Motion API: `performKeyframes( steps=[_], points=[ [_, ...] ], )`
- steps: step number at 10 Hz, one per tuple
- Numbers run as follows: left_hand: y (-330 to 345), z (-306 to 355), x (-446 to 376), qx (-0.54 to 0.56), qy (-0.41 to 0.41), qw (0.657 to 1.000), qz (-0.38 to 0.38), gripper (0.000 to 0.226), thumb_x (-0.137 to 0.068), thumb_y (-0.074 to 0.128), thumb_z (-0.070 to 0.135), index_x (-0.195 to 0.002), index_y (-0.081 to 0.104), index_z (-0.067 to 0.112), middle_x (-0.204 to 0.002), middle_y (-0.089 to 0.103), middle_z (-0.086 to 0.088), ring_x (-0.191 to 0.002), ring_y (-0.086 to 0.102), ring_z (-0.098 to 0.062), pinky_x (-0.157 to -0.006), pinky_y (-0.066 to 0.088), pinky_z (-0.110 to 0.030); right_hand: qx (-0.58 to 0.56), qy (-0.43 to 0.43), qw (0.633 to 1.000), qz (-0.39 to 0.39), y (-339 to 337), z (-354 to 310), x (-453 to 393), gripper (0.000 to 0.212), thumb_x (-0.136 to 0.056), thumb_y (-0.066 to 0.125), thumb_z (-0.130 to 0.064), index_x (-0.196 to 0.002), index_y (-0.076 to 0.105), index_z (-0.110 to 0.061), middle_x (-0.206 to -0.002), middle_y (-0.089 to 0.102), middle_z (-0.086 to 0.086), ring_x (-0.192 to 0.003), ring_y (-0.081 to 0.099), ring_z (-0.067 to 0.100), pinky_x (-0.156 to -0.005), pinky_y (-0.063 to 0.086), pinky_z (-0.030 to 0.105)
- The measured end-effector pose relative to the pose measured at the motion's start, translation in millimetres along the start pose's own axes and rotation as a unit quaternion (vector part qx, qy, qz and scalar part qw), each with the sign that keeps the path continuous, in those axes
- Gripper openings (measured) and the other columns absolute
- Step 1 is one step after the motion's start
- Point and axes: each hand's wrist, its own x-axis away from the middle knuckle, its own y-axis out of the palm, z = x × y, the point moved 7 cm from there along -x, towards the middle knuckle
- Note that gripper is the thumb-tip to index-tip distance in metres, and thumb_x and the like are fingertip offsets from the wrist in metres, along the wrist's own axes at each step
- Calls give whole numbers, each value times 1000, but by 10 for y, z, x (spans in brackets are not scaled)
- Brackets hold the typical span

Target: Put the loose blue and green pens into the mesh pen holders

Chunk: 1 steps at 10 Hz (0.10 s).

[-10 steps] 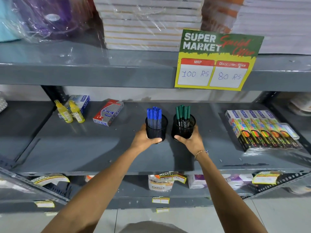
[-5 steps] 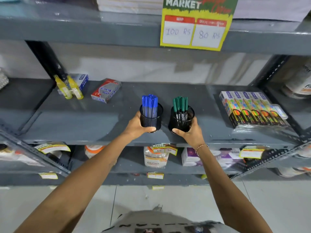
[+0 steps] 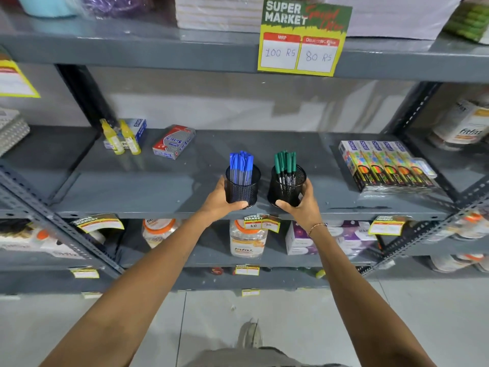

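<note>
Two black mesh pen holders stand side by side near the front edge of the grey middle shelf [image 3: 164, 186]. The left holder [image 3: 242, 190] is packed with upright blue pens [image 3: 240, 165]. The right holder [image 3: 287, 188] holds upright green pens [image 3: 285, 161]. My left hand [image 3: 218, 201] wraps the left holder from its left side and base. My right hand [image 3: 304, 205] grips the right holder from its right side and base. No loose pens show on the shelf.
Two yellow bottles [image 3: 121, 137] and a blue box stand at the shelf's back left, a red-and-grey box [image 3: 173, 141] beside them. Colourful pencil packs [image 3: 386, 168] lie at the right. A price sign [image 3: 304, 38] hangs from the shelf above. Jars and boxes fill the shelf below.
Both hands keep hold of the two holders, which have come nearer the shelf's front edge. My view has shifted, tilting down and then back up a little.
</note>
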Motion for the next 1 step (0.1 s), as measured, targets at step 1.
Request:
performKeyframes(
  steps=[1],
  points=[
    [-57, -17, 144, -66, -7, 998, 24, 103, -82, 66, 44, -150, -3, 9, -159, 19, -8, -146, 20, -27, -118, 23, -46, 79, -10, 995, 56, -3, 27, 205, 84, -82, 70, -21, -146, 17, -12, -152, 32, 7, -138, 33, 25, -113, 32, 40]
  ],
)
